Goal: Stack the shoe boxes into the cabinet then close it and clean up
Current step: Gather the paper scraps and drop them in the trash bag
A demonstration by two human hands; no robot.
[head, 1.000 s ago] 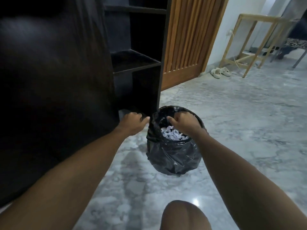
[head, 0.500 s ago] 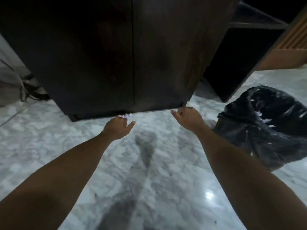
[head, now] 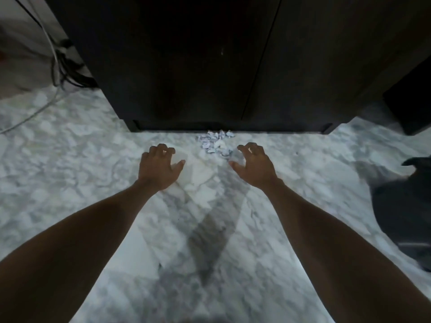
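Both arms reach low over marble floor (head: 70, 159). Left hand (head: 158, 167) and right hand (head: 254, 166) hover palm-down, fingers loosely curled, holding nothing. Small heap of torn paper scraps (head: 215, 142) lies on floor between hands, against foot of dark cabinet (head: 186, 66), doors shut. Black bin bag (head: 405, 206) at right edge. Cables (head: 60, 66) left of cabinet.

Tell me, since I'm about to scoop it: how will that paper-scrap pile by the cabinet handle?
The paper scraps look small, crumpled and loose, so probably very light and apt to scatter when pushed. Cupping them between the left hand and right hand likely works best.
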